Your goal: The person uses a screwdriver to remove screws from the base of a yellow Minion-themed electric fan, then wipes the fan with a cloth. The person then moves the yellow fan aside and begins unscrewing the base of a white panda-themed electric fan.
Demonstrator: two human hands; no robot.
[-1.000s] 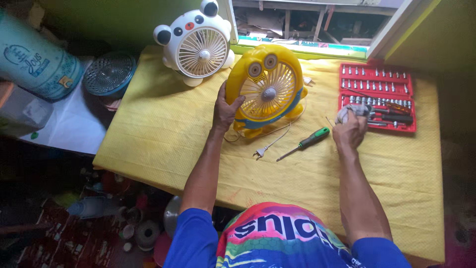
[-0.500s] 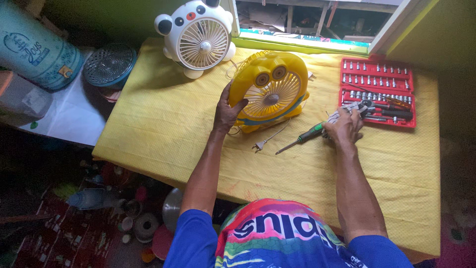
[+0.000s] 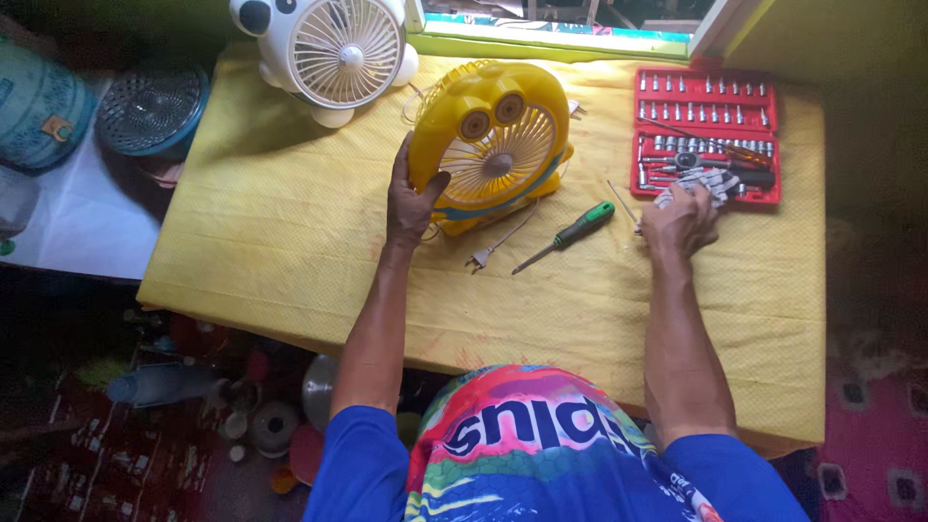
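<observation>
Head view looks down on a counter (image 3: 290,251) under a yellow cloth. The left hand (image 3: 411,193) is closed around the left rim of a yellow fan (image 3: 498,145), thumb on the front grille, holding it propped upright near the middle of the counter. The right hand (image 3: 681,217) is curled around a bundle of pale, silvery stuff (image 3: 701,181) just below a red socket set (image 3: 706,135); what the bundle is I cannot tell.

As to progress, it looks like an early stage: the fan's grille and yellow casing are on, with no loose screws or removed parts to be seen. A green-handled screwdriver (image 3: 570,235) lies untouched on the cloth between the two hands, and the fan's plug (image 3: 480,258) lies loose just in front of the fan, so it is disconnected. Opening the casing and anything inside seem left to do.

The socket set is an open, flat red case at the counter's far right, with rows of small metal bits and sockets. A white fan (image 3: 338,48) with black ears stands at the far edge, left of the yellow one. Off the counter to the left is a round teal grille (image 3: 153,106) and, beside it, a teal cylinder (image 3: 39,111) carrying a small tan label, too small to make out.
</observation>
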